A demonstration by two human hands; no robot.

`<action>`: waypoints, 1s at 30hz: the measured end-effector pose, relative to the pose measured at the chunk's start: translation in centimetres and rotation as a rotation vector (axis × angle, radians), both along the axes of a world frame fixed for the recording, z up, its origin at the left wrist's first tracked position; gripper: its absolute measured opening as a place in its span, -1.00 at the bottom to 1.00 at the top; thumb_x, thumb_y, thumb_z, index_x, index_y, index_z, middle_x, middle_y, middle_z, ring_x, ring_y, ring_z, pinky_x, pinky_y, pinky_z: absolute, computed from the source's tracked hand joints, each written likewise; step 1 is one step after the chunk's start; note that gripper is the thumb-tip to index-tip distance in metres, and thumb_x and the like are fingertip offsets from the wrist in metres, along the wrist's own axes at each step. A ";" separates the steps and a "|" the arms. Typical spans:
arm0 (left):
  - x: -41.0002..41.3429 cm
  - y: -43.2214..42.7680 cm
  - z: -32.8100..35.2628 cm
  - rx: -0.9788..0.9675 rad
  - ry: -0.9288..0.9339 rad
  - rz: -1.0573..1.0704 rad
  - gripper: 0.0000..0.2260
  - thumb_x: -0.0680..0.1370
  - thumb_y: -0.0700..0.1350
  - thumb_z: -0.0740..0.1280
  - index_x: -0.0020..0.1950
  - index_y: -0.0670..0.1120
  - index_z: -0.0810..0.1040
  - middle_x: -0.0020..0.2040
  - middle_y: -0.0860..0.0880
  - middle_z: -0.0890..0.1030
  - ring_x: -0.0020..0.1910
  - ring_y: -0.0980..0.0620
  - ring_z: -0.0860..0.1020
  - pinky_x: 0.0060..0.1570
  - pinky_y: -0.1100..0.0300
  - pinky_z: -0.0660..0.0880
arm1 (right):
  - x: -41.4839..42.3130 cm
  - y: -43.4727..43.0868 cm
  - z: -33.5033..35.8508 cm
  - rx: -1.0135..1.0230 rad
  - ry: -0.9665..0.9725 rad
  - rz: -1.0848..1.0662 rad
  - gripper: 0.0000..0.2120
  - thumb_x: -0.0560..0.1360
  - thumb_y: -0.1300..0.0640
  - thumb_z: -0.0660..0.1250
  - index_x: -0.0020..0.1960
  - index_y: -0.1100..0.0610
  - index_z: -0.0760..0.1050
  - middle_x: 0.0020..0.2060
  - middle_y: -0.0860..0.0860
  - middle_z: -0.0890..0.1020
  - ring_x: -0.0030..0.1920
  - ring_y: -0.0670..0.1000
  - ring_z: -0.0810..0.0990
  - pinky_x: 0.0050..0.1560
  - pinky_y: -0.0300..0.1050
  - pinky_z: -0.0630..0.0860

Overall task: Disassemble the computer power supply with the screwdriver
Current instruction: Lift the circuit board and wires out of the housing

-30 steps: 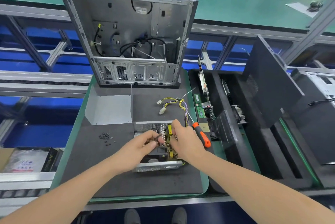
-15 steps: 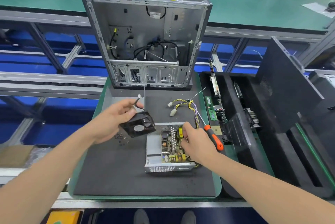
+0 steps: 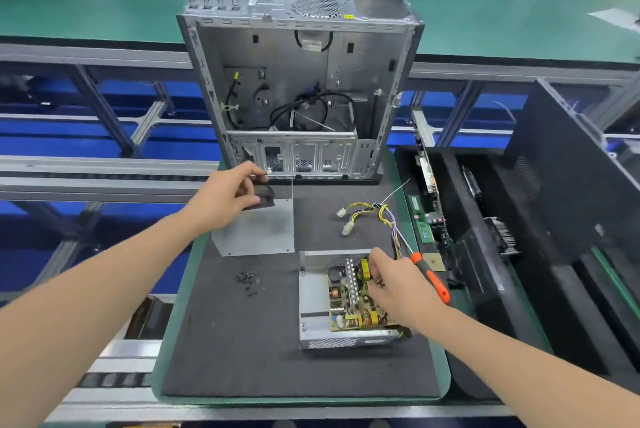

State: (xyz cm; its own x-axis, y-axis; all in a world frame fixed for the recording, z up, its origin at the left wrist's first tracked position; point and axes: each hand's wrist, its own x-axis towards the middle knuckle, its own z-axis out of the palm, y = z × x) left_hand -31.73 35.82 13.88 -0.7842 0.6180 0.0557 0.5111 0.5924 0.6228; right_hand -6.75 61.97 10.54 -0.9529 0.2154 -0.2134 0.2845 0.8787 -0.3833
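– Where is room on the dark grey foam mat (image 3: 225,358)?
– Near left. Beyond it lie small black screws (image 3: 246,280). The open silver metal computer case (image 3: 301,57) blocks the far side, the silver power supply box (image 3: 313,296) the right.
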 end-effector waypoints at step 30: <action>7.2 2.6 -3.8 0.238 0.069 0.208 -0.69 0.48 -0.35 0.36 0.04 0.05 0.46 -0.08 0.08 0.51 -0.23 0.10 0.49 -0.19 0.35 0.42 | 0.0 0.2 -0.5 -0.002 0.036 0.009 -0.82 0.51 0.23 0.25 -0.05 0.04 0.26 -0.37 0.05 0.48 -0.40 0.10 0.40 -0.41 -0.03 0.34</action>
